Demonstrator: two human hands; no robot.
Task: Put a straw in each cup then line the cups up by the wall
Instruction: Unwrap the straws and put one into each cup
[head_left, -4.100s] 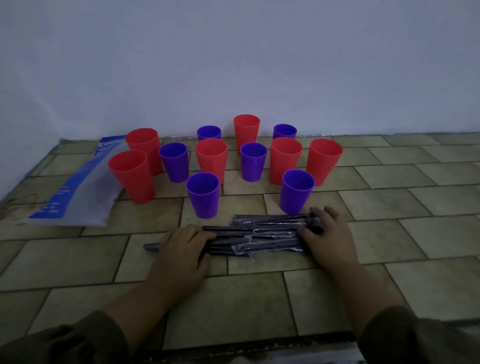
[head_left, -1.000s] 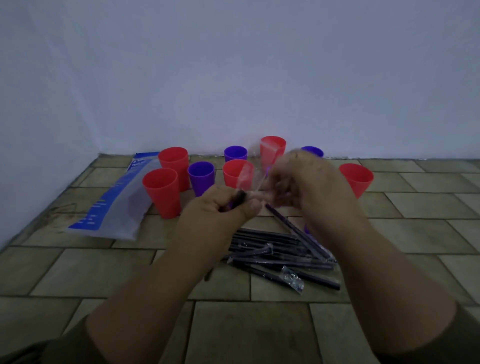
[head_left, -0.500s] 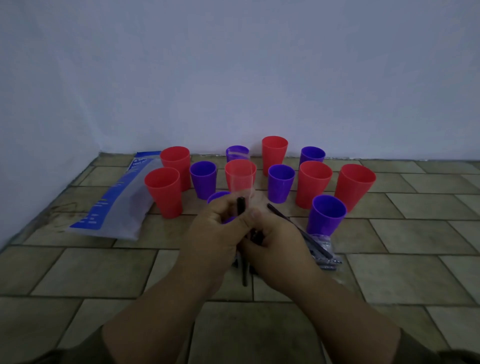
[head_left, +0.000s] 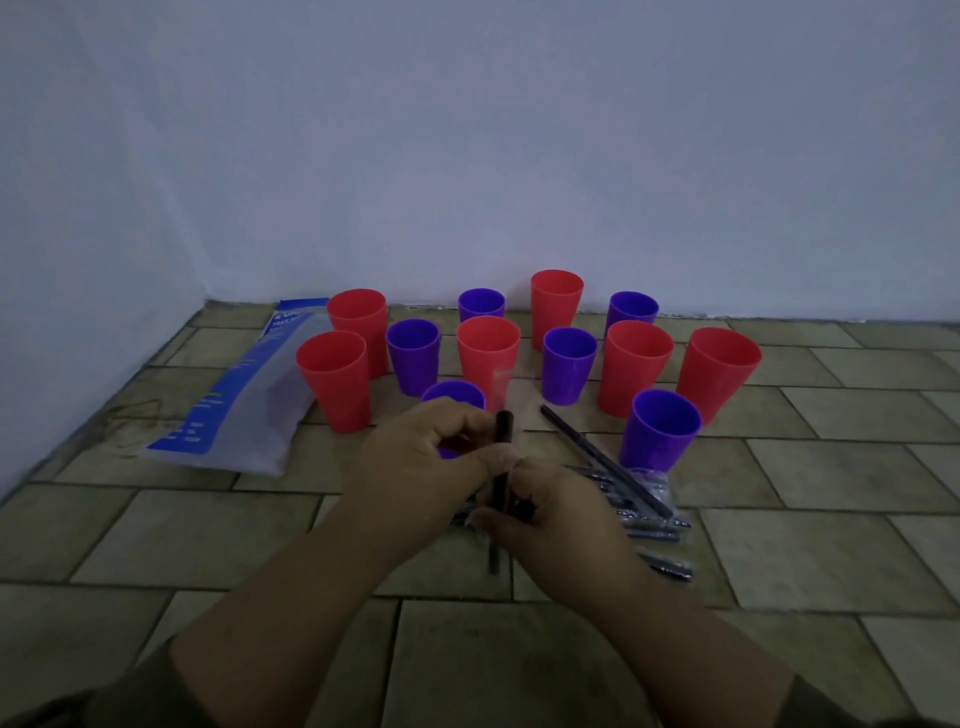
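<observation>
Several red cups (head_left: 335, 379) and purple cups (head_left: 658, 431) stand empty on the tiled floor in front of the wall. My left hand (head_left: 426, 467) pinches the upper part of a black straw (head_left: 503, 431) held upright. Just below it, my right hand (head_left: 550, 514) holds the lower part of the same straw, still in its clear wrapper. A pile of wrapped black straws (head_left: 644, 514) lies on the floor right of my hands, with one straw (head_left: 587, 447) slanting over it. A purple cup (head_left: 452, 397) is partly hidden behind my left hand.
A white and blue plastic bag (head_left: 244, 405) lies flat at the left of the cups, reaching to the wall. The white wall (head_left: 467, 156) runs behind the cups and turns a corner at the left. The floor is brown tile (head_left: 831, 467).
My hands have come down from in front of the cups to just above the floor. The right hand has slid down the straw, so its bare top sticks up out of the wrapper.
</observation>
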